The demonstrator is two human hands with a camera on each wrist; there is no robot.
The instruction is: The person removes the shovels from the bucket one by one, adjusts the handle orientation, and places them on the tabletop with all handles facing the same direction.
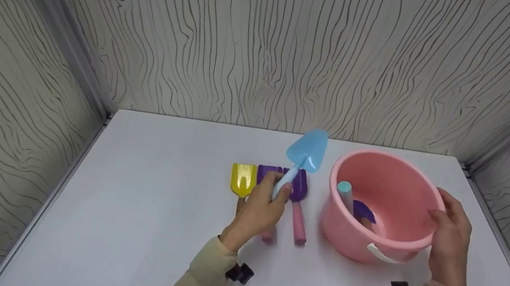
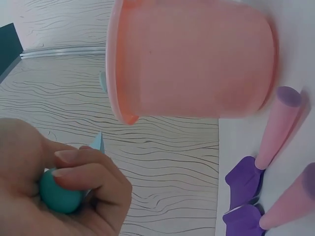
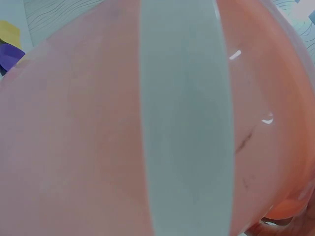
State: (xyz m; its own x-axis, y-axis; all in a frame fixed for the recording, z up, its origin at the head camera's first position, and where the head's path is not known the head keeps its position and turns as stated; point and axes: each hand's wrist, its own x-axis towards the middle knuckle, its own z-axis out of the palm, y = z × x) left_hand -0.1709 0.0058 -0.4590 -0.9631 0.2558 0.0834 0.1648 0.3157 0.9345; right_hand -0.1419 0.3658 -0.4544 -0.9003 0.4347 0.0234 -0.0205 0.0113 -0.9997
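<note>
My left hand (image 1: 261, 209) grips the pale handle of a light blue toy trowel (image 1: 308, 146), its blade pointing up and away, left of the bucket. In the left wrist view the fingers curl round the handle's teal end (image 2: 60, 192). My right hand (image 1: 452, 238) holds the right rim of a pink bucket (image 1: 346, 238), thumb over the inside and fingers outside. Inside the bucket lie a tool with a teal-ended handle (image 1: 344, 189) and a purple piece (image 1: 364, 211). The bucket's white carrying handle (image 3: 187, 118) hangs down its front.
Beneath and beside the left hand lie a yellow toy shovel (image 1: 243, 177) and two purple shovels with pink handles, one purple blade (image 1: 299, 189) nearest the bucket. All rest on a white table (image 1: 141, 207), with wood-patterned panels (image 1: 268, 50) at the back and sides.
</note>
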